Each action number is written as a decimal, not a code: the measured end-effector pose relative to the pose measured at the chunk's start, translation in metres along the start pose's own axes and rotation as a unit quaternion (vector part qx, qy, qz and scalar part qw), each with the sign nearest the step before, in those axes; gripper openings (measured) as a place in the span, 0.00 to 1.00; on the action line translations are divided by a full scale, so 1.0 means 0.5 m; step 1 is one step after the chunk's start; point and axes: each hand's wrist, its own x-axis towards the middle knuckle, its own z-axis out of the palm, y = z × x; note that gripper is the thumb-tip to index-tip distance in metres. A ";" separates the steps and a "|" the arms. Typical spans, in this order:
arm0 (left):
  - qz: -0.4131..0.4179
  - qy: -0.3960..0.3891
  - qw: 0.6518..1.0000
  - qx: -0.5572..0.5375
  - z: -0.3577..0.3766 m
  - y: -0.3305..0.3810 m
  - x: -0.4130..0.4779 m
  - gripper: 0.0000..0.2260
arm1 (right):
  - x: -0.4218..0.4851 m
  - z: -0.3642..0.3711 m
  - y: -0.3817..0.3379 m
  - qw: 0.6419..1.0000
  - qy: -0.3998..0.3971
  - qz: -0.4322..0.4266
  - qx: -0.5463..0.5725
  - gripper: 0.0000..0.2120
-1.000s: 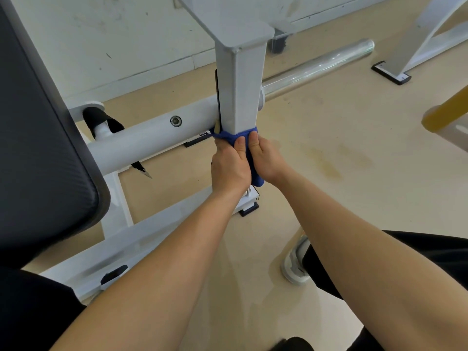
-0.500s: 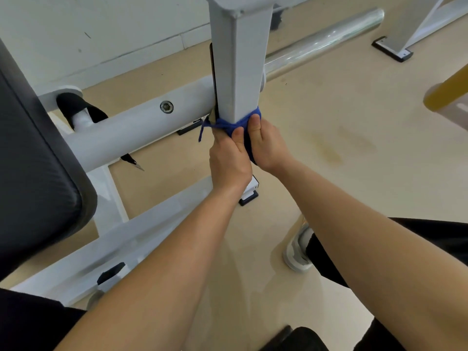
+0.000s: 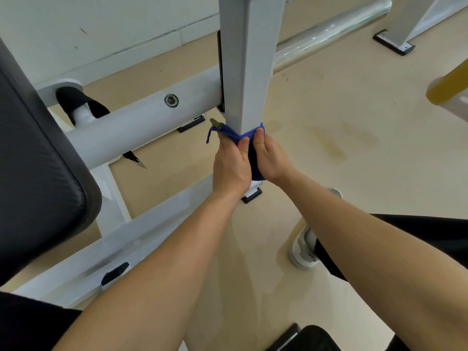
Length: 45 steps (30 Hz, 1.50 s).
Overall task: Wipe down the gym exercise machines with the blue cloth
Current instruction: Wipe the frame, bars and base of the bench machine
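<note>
Wiping the white square steel upright (image 3: pixel 247 72), we hold the soft blue cloth (image 3: pixel 236 135) wrapped round its lower end, left grip (image 3: pixel 231 165) and right grip (image 3: pixel 272 159) both curled on it. We advise even pressure on all faces.

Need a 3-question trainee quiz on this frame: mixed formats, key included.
1. Multiple choice: what is the blue fabric cloth wrapped around?
A. the chrome round bar
B. the white square metal post
C. the black padded seat

2. True or false: only the right hand grips the cloth, and the left hand hangs free.

3. Fill in: the cloth sits near the post's ___ end, above the black foot pad.

Key
1. B
2. False: both hands grip the cloth against the post.
3. lower
</note>
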 end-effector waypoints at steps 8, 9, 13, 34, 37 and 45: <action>0.016 0.079 0.997 0.007 0.009 0.034 0.000 0.16 | 0.034 -0.008 -0.006 0.995 0.033 -0.093 0.011 0.23; 0.018 0.080 0.997 0.008 0.014 0.024 -0.001 0.16 | 0.036 -0.001 0.006 0.995 0.031 -0.098 0.009 0.21; 0.029 0.063 0.997 0.017 0.037 -0.026 -0.003 0.22 | 0.045 0.029 0.072 0.997 0.011 -0.079 -0.004 0.20; 0.047 0.046 0.997 0.038 0.033 -0.036 -0.003 0.21 | 0.041 0.032 0.085 0.996 0.006 -0.092 0.001 0.25; 0.053 0.038 0.997 0.045 0.039 -0.063 0.001 0.22 | 0.046 0.041 0.102 0.993 0.004 -0.118 -0.005 0.36; -0.036 -0.083 0.968 0.235 0.064 -0.168 0.002 0.20 | 0.044 0.094 0.239 0.989 -0.081 -0.042 -0.118 0.26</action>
